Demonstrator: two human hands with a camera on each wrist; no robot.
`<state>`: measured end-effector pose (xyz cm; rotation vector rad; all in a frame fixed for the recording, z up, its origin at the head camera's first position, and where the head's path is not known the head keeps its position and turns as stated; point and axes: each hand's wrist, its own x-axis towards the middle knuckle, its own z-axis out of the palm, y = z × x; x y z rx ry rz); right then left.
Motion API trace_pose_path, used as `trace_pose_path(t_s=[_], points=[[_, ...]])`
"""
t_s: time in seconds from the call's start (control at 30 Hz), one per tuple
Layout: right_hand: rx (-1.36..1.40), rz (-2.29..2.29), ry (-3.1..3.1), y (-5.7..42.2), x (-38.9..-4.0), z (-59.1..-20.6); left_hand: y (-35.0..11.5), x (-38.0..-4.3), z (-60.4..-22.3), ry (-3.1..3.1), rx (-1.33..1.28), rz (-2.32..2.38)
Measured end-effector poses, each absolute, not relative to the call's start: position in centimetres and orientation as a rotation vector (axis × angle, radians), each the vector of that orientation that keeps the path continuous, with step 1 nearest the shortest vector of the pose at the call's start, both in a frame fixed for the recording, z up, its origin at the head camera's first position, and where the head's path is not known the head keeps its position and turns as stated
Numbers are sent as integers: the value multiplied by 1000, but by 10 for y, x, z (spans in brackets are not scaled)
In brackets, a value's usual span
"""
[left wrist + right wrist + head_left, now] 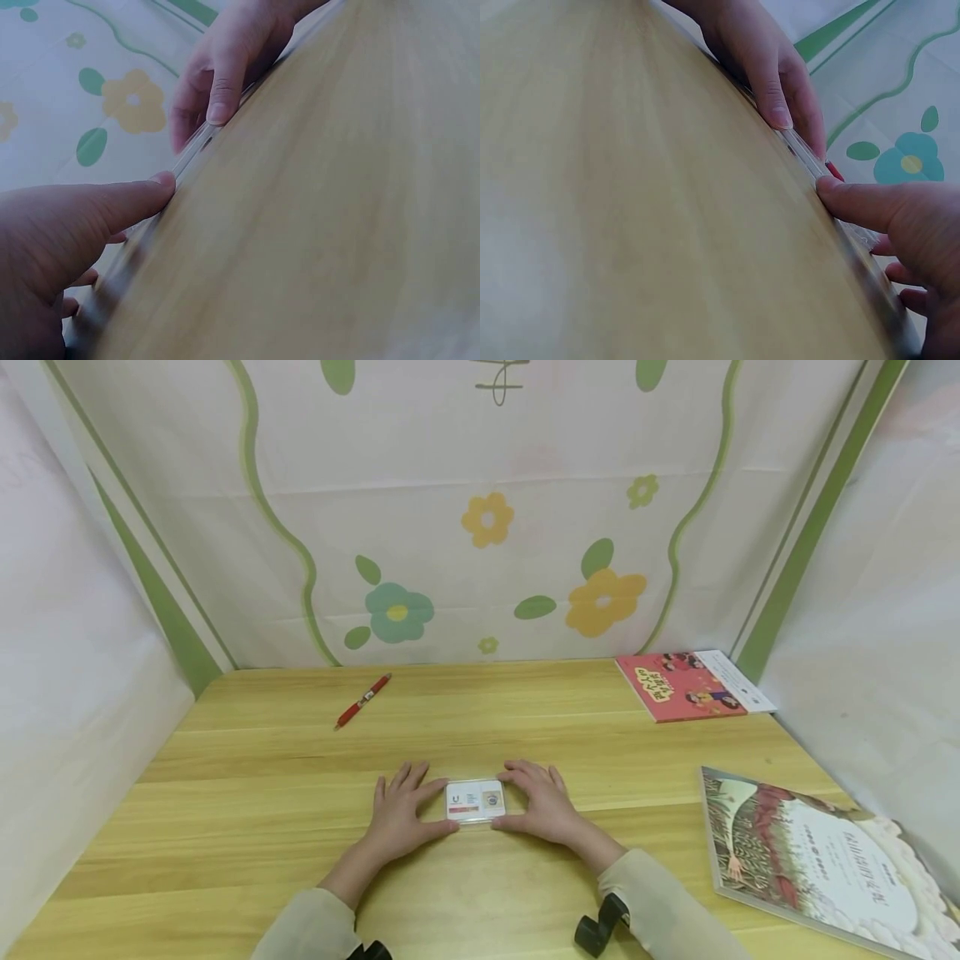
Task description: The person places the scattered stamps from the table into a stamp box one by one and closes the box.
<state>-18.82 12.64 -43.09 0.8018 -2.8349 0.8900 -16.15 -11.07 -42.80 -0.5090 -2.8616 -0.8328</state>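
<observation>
A small, flat clear plastic case (474,802) with a white printed label lies near the middle of the wooden table. My left hand (401,814) pinches its left end, thumb at the near corner and index finger at the far one. At the opposite end, my right hand (542,803) grips the case the same way, while its other fingers spread toward the back. Both wrist views look low along the tabletop, so the case (193,148) appears only as a thin clear edge between the thumbs.
A red pen (363,702) lies at the back left of the table (225,827). A red booklet (686,687) is at the back right corner, and a larger picture book (817,860) lies at the right edge. A flower-printed curtain (450,452) encloses the back and sides.
</observation>
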Motion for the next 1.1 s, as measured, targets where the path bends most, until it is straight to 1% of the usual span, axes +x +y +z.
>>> trace_pose_path(t_s=[1.1], points=[[777, 871, -2811, 123, -187, -431, -114, -164, -433, -2874, -517, -796]])
